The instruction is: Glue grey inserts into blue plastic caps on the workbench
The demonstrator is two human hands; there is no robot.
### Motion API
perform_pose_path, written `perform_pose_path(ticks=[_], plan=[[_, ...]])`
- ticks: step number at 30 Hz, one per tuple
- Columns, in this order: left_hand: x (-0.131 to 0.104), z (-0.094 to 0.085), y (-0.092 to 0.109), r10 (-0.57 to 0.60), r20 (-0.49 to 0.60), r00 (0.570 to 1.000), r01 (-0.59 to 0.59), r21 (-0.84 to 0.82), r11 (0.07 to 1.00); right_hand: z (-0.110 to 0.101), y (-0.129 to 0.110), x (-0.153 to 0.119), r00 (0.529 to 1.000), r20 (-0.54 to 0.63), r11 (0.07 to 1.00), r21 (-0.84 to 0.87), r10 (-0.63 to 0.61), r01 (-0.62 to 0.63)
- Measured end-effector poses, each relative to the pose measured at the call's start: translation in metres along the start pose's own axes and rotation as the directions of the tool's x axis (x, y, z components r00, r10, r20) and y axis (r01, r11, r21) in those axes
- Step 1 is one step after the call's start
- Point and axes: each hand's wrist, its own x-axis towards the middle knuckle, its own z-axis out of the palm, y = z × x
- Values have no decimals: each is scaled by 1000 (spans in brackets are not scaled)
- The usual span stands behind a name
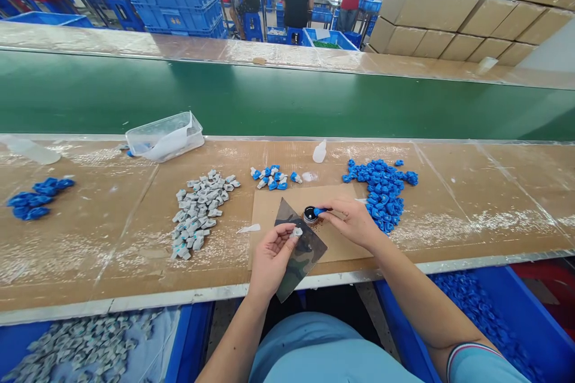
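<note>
My left hand (275, 254) pinches a small grey plastic piece (296, 231) above a dark camouflage-patterned sheet (299, 260). Between the fingers of my right hand (353, 221) is a small blue plastic piece (320, 211), held at the rim of a little round pot (309, 214) with dark contents. Whether the blue piece touches the contents I cannot tell. Pot and sheet lie on a cardboard mat (265, 206). Left of it spreads a pile of grey pieces (202, 209); to the right lies a heap of blue pieces (384, 191). Behind the mat sit several joined blue-and-grey pieces (272, 178).
A white squeeze bottle (320, 151) stands behind the mat, and a clear plastic tub (166, 136) lies farther left. Beyond runs a green conveyor belt (287, 99). Blue bins of grey parts (90, 347) and blue parts (476, 305) flank my lap below the table edge.
</note>
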Motion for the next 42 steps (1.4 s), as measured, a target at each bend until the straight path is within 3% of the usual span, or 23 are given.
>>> perform_pose_path(ticks=[7,12,18,22,27,36,39,42], plan=[[0,-1,-2,21,9,1000,-21,8,1000,-1,-1,-3,998,-9,997,58,56,-55],[-1,-2,-3,35,22,999,-35,-4,999,3,-16,-8,988,-32,969,205,148,-139],[-1,-3,-3,38,71,997,-37,-15,999,18,-34,-10,995,36,940,327,94,-100],[-2,-4,-2,25,102,994,-24,-9,1000,20,-31,-12,995,51,942,323,80,-92],[-4,-1,0,-35,133,991,34,6,999,17,-26,-12,985,153,941,317,75,-121],[-3,-5,3,-66,124,990,66,4,998,34,-29,-20,990,-14,880,459,142,-120],[-4,-5,4,-84,148,985,81,28,996,32,-29,-22,996,-28,904,421,87,-67],[-1,-7,11,-68,124,990,60,67,996,18,-20,-15,1000,-21,927,375,-2,9]])
